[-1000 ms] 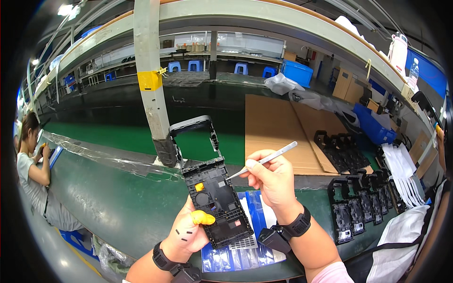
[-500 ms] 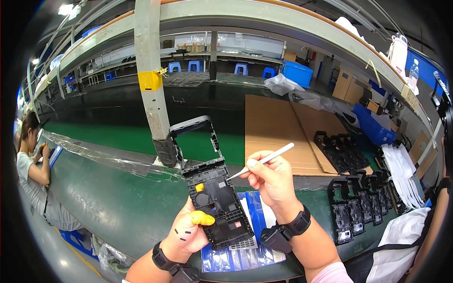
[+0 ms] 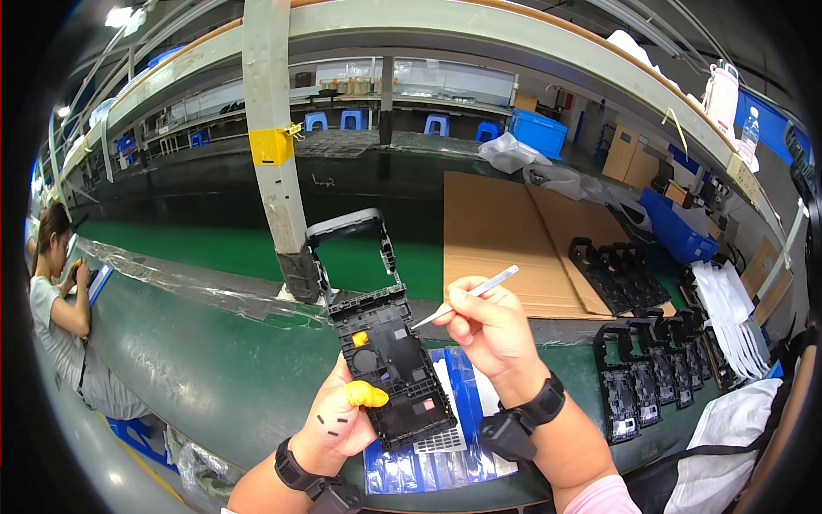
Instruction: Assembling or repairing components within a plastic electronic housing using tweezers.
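A black plastic housing (image 3: 396,349) with a loop-shaped handle (image 3: 345,224) at its far end is tilted up in my left hand (image 3: 336,415). The thumb wears a yellow finger cot (image 3: 366,394) and presses on the housing's side; the other fingers are mostly hidden beneath. Several small dark strips stick to the skin near that thumb. My right hand (image 3: 490,330) pinches white tweezers (image 3: 479,288), whose tip meets the housing's inner face near its right edge. Below the housing lies a blue-edged clear plastic sleeve (image 3: 402,475) with a white sheet of small dark pieces (image 3: 441,441).
Several similar black housings (image 3: 634,390) stand in a row at the right, with more on brown cardboard (image 3: 492,248) behind. White strips (image 3: 728,317) lie beyond them. A post (image 3: 278,171) rises ahead. At the far left, a co-worker (image 3: 60,317) sits at the bench.
The housing and my left hand have shifted very slightly left. The tweezers' rear end has dipped a little to the left, while their tip stays at the same part of the housing.
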Demonstrator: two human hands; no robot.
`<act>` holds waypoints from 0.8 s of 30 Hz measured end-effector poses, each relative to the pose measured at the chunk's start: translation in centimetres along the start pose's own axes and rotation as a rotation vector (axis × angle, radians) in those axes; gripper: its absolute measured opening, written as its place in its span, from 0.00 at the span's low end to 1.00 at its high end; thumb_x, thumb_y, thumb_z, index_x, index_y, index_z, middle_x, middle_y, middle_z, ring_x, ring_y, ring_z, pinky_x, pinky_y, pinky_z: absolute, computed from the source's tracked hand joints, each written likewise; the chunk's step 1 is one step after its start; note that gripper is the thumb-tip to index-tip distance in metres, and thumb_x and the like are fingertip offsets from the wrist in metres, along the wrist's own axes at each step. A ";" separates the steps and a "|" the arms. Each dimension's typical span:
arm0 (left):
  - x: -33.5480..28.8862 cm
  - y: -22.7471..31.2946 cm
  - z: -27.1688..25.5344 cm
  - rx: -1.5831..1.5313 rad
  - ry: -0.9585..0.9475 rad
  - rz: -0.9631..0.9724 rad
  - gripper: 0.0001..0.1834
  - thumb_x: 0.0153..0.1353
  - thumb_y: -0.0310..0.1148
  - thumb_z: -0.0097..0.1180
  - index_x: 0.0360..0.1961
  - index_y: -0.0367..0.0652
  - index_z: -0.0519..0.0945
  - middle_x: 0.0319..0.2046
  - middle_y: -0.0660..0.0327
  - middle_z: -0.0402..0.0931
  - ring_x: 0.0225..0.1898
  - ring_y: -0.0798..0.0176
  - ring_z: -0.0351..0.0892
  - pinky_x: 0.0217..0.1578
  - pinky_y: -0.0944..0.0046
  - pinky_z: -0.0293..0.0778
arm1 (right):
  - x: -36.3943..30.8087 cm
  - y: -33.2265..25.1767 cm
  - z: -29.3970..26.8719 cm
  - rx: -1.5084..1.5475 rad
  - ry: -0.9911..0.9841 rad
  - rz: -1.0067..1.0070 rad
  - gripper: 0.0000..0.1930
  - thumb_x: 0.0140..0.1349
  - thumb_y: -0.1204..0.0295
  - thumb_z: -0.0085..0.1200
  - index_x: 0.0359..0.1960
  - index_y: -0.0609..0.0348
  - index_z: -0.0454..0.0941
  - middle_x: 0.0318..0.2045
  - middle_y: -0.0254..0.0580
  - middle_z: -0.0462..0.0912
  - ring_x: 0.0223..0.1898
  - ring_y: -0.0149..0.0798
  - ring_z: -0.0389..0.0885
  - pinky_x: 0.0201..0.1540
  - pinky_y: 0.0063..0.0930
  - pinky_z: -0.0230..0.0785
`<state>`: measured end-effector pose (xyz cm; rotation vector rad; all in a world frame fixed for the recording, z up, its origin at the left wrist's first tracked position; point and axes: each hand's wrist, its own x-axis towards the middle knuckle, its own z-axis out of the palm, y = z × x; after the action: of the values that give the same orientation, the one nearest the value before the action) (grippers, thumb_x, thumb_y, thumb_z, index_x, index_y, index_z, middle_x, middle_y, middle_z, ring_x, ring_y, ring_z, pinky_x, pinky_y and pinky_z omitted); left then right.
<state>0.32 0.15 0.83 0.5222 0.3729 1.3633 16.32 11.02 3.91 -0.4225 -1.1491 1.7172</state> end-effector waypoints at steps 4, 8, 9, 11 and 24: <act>0.4 0.0 -0.3 0.040 0.001 0.019 0.36 0.41 0.15 0.42 0.57 0.46 0.58 0.48 0.52 0.67 0.47 0.48 0.72 0.45 0.46 0.73 | -1.0 -2.9 0.5 0.130 -0.030 -0.097 0.05 0.58 0.75 0.51 0.32 0.65 0.74 0.23 0.48 0.80 0.17 0.25 0.73 0.19 0.12 0.61; 0.1 -0.5 0.1 0.008 -0.015 0.035 0.36 0.42 0.14 0.42 0.58 0.46 0.58 0.48 0.52 0.67 0.47 0.48 0.72 0.45 0.46 0.74 | -1.3 -3.3 0.7 0.071 0.031 -0.117 0.06 0.58 0.74 0.50 0.33 0.66 0.74 0.24 0.49 0.80 0.18 0.26 0.73 0.19 0.14 0.62; 0.0 -0.4 0.1 0.015 -0.015 0.033 0.36 0.43 0.15 0.43 0.57 0.46 0.58 0.48 0.52 0.68 0.47 0.49 0.72 0.45 0.46 0.74 | -1.2 -3.2 0.8 0.072 0.033 -0.119 0.06 0.58 0.74 0.50 0.33 0.66 0.74 0.24 0.49 0.80 0.18 0.26 0.73 0.19 0.14 0.62; 0.0 -0.4 0.1 0.023 -0.014 0.029 0.35 0.44 0.15 0.44 0.57 0.46 0.58 0.48 0.52 0.68 0.47 0.49 0.72 0.45 0.46 0.73 | -1.2 -2.9 0.9 0.105 0.028 -0.109 0.07 0.59 0.72 0.50 0.33 0.65 0.74 0.25 0.49 0.80 0.19 0.27 0.74 0.19 0.15 0.62; 0.0 -0.2 0.3 0.006 -0.020 0.024 0.34 0.45 0.16 0.46 0.57 0.46 0.60 0.48 0.53 0.68 0.47 0.49 0.73 0.45 0.46 0.73 | -2.2 -3.3 1.8 0.098 -0.053 -0.175 0.07 0.60 0.73 0.49 0.34 0.66 0.73 0.26 0.50 0.80 0.21 0.29 0.75 0.20 0.17 0.64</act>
<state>0.63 0.13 0.96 0.5465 0.3557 1.3793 17.81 8.39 7.13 -0.2110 -1.1009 1.6321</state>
